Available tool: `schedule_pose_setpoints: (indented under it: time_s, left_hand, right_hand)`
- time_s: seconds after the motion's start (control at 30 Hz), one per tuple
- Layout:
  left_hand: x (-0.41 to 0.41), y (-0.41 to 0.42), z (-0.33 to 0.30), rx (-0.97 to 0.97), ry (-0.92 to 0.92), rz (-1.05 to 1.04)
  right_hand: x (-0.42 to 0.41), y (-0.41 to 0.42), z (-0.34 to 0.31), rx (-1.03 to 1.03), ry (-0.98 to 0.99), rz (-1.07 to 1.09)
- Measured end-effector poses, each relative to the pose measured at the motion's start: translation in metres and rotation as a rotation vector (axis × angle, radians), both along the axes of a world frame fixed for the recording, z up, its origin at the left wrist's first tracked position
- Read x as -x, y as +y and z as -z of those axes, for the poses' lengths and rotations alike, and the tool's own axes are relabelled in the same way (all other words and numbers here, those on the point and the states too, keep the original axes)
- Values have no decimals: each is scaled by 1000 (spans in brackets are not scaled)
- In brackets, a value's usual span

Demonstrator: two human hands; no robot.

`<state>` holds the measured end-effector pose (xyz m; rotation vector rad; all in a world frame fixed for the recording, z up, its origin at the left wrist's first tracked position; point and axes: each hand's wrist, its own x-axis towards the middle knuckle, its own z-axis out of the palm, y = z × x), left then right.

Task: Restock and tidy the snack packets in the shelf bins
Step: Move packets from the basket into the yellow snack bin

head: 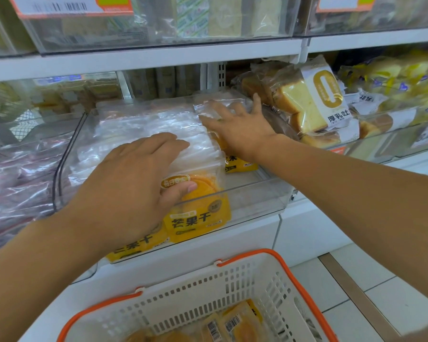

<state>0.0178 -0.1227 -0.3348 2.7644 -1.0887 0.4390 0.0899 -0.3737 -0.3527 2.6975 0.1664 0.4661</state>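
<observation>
Your left hand [131, 178] lies flat, fingers together, on yellow mango packets [198, 215] in the clear bin [257, 201]; right hand [235, 124], fingers spread, presses packets at 1 o'clock. Basket [232, 287] at 6.

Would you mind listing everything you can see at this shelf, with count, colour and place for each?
clear bin: one, transparent, middle shelf, centre.
mango packets: a row, count unclear, yellow fronts, standing in the clear bin.
bread packs: several, pale yellow slices in clear wrap, bin to the right.
basket: one, cream with orange rim, below the shelf.
basket packets: a few, yellow with barcodes, inside the basket.
price tags: two, orange-edged, top shelf bins.
floor tiles: white, lower right.
left hand: flat on the packet tops, thumb on the front packet.
right hand: spread on the packets at the back right.
</observation>
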Motion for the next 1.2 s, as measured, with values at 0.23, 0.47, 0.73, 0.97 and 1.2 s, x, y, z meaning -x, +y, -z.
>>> schedule_pose_setpoints:
  time_s: [0.23,0.47,0.73,0.97,1.2]
  left_hand:
    - [-1,0,1,36,-15,15]
    - [6,1,-2,142,-43,68]
    - [72,4,36,340,-430,679]
    - [87,80,272,-714,763,-141]
    - [142,96,376,-150,1368,-516]
  right_hand:
    - [1,-13,-1,-90,15,-1]
    - [34,-13,-25,-176,-28,-94]
    - [163,27,-1,-713,-551,-461]
    - [243,75,205,-499,1314,61]
    - [252,115,334,-829,1141,474]
